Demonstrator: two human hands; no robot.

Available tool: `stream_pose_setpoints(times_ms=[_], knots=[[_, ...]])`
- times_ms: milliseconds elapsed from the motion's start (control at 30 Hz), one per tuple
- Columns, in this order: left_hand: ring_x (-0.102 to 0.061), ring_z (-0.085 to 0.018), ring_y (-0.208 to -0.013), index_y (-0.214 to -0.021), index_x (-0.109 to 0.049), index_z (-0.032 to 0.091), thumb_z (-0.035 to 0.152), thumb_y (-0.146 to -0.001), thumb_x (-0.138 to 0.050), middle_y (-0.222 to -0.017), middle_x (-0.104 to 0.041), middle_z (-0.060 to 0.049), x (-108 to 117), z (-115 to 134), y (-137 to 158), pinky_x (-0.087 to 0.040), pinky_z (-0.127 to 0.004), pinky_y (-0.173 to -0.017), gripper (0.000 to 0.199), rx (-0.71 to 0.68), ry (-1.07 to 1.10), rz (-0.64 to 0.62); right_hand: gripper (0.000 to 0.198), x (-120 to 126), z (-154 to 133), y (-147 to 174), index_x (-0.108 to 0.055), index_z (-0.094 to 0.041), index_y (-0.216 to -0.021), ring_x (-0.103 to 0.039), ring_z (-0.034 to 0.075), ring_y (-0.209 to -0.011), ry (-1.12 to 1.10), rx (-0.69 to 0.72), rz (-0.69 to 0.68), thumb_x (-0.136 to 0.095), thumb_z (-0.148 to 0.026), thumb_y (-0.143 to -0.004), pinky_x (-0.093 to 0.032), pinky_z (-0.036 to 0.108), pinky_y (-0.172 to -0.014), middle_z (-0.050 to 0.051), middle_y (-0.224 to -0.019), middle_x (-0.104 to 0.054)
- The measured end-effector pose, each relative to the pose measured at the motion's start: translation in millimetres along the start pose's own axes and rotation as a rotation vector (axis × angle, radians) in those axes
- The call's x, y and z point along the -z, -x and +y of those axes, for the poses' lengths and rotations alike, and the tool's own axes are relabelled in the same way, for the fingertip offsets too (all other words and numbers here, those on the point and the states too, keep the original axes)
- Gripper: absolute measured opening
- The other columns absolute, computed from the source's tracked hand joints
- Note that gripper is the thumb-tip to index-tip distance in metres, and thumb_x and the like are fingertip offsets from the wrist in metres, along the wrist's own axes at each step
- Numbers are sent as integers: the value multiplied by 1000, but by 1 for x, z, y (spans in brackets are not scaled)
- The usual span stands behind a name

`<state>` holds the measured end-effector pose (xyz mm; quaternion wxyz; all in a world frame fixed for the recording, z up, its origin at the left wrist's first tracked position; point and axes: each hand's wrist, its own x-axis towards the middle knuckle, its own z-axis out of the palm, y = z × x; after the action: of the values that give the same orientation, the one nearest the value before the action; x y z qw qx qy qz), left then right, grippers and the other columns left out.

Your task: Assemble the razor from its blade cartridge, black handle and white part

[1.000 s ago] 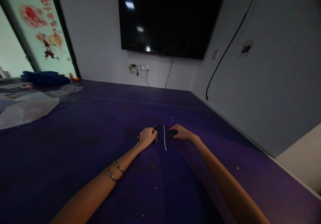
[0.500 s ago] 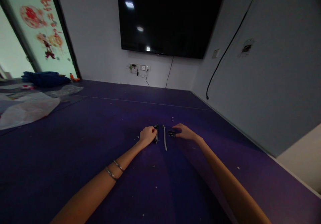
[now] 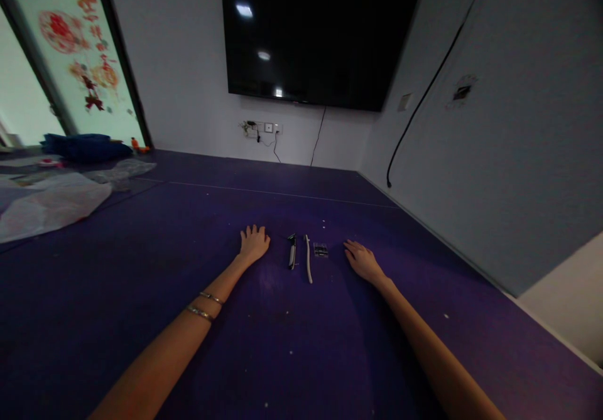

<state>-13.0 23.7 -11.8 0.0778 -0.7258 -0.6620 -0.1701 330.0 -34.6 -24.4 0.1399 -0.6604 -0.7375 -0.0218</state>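
Note:
My left hand (image 3: pixel 255 244) lies flat on the purple surface with its fingers spread, holding nothing. Just to its right is a razor (image 3: pixel 293 252) with a dark head and a pale and black handle. Beside that lies a thin, slightly curved whitish stick (image 3: pixel 308 259), its dark-tipped end pointing away from me; its kind is unclear. A small clear case (image 3: pixel 321 250) with dark parts inside comes further right. My right hand (image 3: pixel 363 260) rests flat to the right of the case, apart from it, fingers extended and empty.
The purple surface (image 3: pixel 188 344) carries small white specks. Crumpled clear plastic sheeting (image 3: pixel 61 203) and a dark blue cloth bundle (image 3: pixel 87 147) lie at the far left. A black cable (image 3: pixel 426 90) hangs down the right wall. A television (image 3: pixel 320 37) is mounted ahead, above sockets (image 3: pixel 268 127).
My left hand has let go of the razor and moved left, fingers spreading. My right hand has drawn away from the clear case to the right and now lies flat.

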Motion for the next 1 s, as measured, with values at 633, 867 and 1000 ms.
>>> stream_pose_setpoints(times_ms=[633,867,1000], knots=[[-32,-33,-124,-119,-50,13,32,-86,-32,-131,-43,-18,4,1,3,-25,-49,-97,42,3,39,-84,43,4,-4,6,-50,-18,-125,-36,22,-126,-48,5,45,-33,-29,-87,-28,41,-102,9,-133,-46],[-47,-27,-109,-109,-56,16,27,-81,-43,-116,-56,-12,12,2,0,-35,-40,-92,33,94,147,45,43,5,-5,6,-51,-17,-125,-37,23,-125,-36,8,41,-33,-30,-87,-29,40,-102,9,-132,-46],[-55,-20,-95,-93,-63,19,27,-79,-47,-98,-64,-7,25,12,-1,-41,-31,-83,23,83,319,34,43,5,-4,6,-51,-19,-125,-37,22,-125,-36,-2,45,-33,-30,-87,-29,41,-101,8,-132,-46]])
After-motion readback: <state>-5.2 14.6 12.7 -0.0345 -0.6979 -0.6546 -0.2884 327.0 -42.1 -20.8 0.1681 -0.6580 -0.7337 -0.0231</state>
